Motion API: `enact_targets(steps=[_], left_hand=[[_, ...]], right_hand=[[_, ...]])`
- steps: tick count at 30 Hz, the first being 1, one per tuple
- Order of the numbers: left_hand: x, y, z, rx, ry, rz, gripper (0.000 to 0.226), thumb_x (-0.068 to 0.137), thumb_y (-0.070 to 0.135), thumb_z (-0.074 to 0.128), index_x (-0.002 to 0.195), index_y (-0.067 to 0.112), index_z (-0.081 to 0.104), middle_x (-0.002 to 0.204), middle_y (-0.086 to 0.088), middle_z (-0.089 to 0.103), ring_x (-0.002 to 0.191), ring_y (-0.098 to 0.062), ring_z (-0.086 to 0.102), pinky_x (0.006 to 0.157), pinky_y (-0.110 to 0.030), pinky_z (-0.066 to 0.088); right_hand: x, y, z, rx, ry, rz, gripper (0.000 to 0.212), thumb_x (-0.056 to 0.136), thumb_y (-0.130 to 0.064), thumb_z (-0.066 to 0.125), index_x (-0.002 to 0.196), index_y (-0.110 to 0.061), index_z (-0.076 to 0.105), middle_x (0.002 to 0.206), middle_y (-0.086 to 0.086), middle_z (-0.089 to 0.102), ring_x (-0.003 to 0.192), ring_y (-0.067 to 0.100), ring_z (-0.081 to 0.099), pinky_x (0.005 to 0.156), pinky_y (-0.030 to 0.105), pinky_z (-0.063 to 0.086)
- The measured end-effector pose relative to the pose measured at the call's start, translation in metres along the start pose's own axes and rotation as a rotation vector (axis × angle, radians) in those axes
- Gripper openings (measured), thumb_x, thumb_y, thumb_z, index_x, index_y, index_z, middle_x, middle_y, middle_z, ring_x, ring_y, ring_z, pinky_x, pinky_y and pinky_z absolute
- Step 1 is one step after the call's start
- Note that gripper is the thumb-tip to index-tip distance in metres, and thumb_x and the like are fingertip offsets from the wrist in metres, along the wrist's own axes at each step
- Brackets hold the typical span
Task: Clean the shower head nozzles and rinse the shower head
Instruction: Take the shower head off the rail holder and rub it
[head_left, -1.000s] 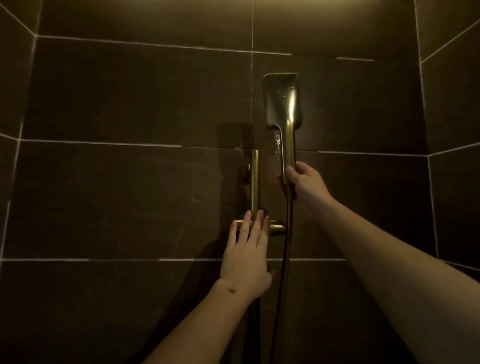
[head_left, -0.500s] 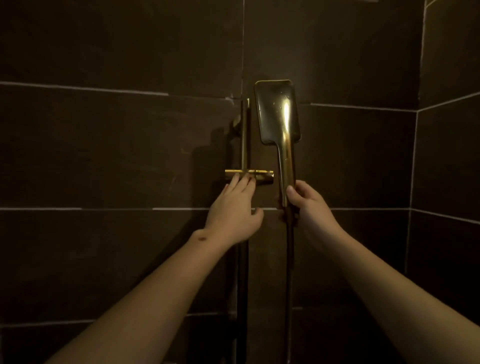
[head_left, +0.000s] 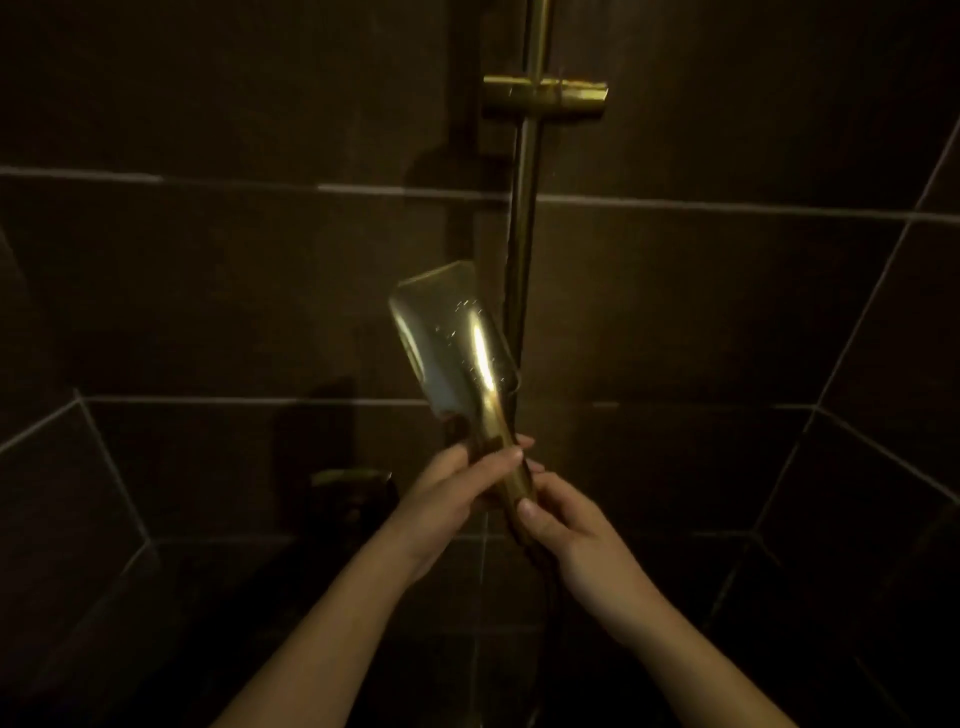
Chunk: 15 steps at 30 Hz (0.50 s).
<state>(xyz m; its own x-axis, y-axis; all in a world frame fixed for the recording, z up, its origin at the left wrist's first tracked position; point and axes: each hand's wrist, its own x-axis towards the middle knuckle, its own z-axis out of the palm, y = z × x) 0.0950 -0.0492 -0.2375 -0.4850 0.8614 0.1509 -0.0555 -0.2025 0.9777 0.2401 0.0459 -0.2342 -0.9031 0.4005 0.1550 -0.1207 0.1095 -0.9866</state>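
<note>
Dark wall tiles back a brass rail with its empty holder. Below, the shower head tilts up-left; the left hand grips its handle, the right hand wraps the lower end.

Left hand now off the bracket and gripping the shower head handle just above the right hand, head tilted left.

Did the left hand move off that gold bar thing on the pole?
Yes. The left hand has left the gold bracket on the brass wall rail and now grips the gold shower head's handle, well below the bracket.
</note>
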Motion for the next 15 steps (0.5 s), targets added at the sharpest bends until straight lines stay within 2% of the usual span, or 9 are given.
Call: enact_targets(steps=[2, 6, 10, 11, 13, 15], left_hand=[[-0.024, -0.038, -0.007, -0.023, -0.003, -0.082, 0.054, 0.076, 0.057, 0.079, 0.119, 0.026, 0.074, 0.115, -0.013, 0.076, 0.118, -0.026, 0.067, 0.100, -0.039, 0.052], [-0.063, -0.096, -0.018, -0.225, 0.110, -0.244, 0.045, 0.087, 0.049, 0.072, 0.119, 0.017, 0.073, 0.115, -0.022, 0.074, 0.116, -0.033, 0.068, 0.087, -0.037, 0.058], [-0.083, -0.131, -0.019, -0.415, 0.343, -0.340, 0.044, 0.090, 0.048, 0.067, 0.094, 0.007, 0.079, 0.105, -0.025, 0.076, 0.111, -0.036, 0.070, 0.087, -0.039, 0.059], [-0.086, -0.137, -0.019, -0.460, 0.411, -0.347, 0.044, 0.090, 0.047, 0.068, 0.090, 0.004, 0.077, 0.096, -0.023, 0.076, 0.106, -0.036, 0.072, 0.083, -0.038, 0.061], [-0.089, -0.144, -0.018, -0.553, 0.549, -0.375, 0.036, 0.090, 0.043, 0.072, 0.087, 0.007, 0.071, 0.074, -0.011, 0.069, 0.080, -0.029, 0.074, 0.073, -0.037, 0.062], [-0.093, -0.153, -0.018, -0.586, 0.613, -0.405, 0.031, 0.090, 0.044, 0.071, 0.079, 0.016, 0.067, 0.060, 0.000, 0.055, 0.057, -0.015, 0.060, 0.061, -0.034, 0.060]], right_hand=[[-0.017, 0.033, 0.012, 0.040, -0.050, 0.106, 0.031, 0.100, -0.017, 0.051, 0.127, -0.027, 0.061, 0.120, -0.007, 0.068, 0.112, 0.012, 0.063, 0.094, 0.029, 0.050], [-0.045, 0.087, 0.034, -0.012, -0.064, 0.282, 0.019, 0.099, -0.026, 0.054, 0.112, -0.027, 0.067, 0.095, 0.000, 0.070, 0.085, 0.014, 0.065, 0.073, 0.028, 0.052], [-0.060, 0.129, 0.052, 0.072, -0.097, 0.391, 0.019, 0.097, -0.030, 0.057, 0.110, -0.022, 0.069, 0.094, 0.006, 0.071, 0.080, 0.019, 0.067, 0.064, 0.029, 0.053], [-0.063, 0.138, 0.055, 0.118, -0.113, 0.432, 0.021, 0.096, -0.031, 0.058, 0.110, -0.020, 0.069, 0.093, 0.007, 0.070, 0.075, 0.018, 0.065, 0.059, 0.027, 0.051], [-0.070, 0.155, 0.060, 0.215, -0.158, 0.541, 0.026, 0.092, -0.033, 0.064, 0.110, -0.014, 0.067, 0.089, 0.006, 0.070, 0.065, 0.013, 0.060, 0.050, 0.021, 0.044], [-0.076, 0.169, 0.065, 0.303, -0.215, 0.633, 0.033, 0.085, -0.034, 0.071, 0.105, -0.009, 0.064, 0.077, 0.002, 0.065, 0.057, 0.009, 0.052, 0.045, 0.019, 0.036]])
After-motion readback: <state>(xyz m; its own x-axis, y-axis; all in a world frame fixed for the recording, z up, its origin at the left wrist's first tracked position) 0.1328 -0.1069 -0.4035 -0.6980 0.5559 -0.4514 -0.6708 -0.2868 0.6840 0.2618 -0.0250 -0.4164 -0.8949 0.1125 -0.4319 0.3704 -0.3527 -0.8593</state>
